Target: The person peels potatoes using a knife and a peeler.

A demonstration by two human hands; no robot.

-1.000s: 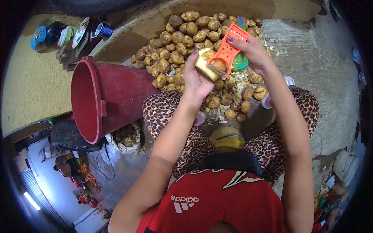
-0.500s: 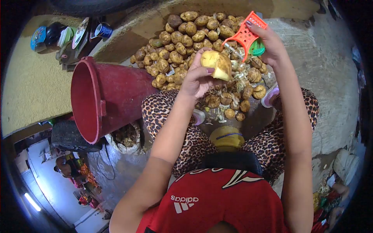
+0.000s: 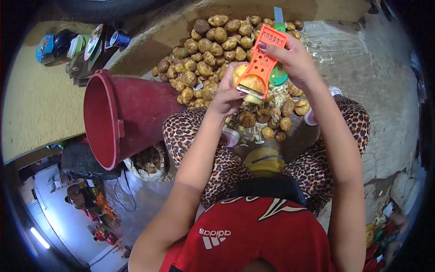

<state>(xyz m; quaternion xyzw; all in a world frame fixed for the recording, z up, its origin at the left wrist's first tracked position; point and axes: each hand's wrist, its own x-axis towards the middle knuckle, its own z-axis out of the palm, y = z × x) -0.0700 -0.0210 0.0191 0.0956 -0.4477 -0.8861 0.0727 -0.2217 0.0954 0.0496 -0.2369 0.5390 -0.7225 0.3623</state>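
My left hand (image 3: 226,96) is closed round a partly peeled potato (image 3: 252,83), whose pale flesh shows. The orange peeler (image 3: 263,56) is in my right hand (image 3: 293,59), its blade end lying over the potato. A green-handled knife (image 3: 278,20) shows behind the peeler, its blade pointing away from me; how it is held is partly hidden. Beyond my hands lies a heap of unpeeled potatoes (image 3: 204,56), with pale peelings (image 3: 282,96) scattered on its near side.
A large red bucket (image 3: 140,106) lies on its side at the left, with a white sack (image 3: 149,167) beside it. Between my feet is a yellow round object (image 3: 264,161). Dishes and a blue cup (image 3: 120,39) stand upper left. Other people (image 3: 79,197) are at the far lower left.
The peeler was on the potato, was lifted away to the right, and is now back over it. The potato has been turned in my left hand.
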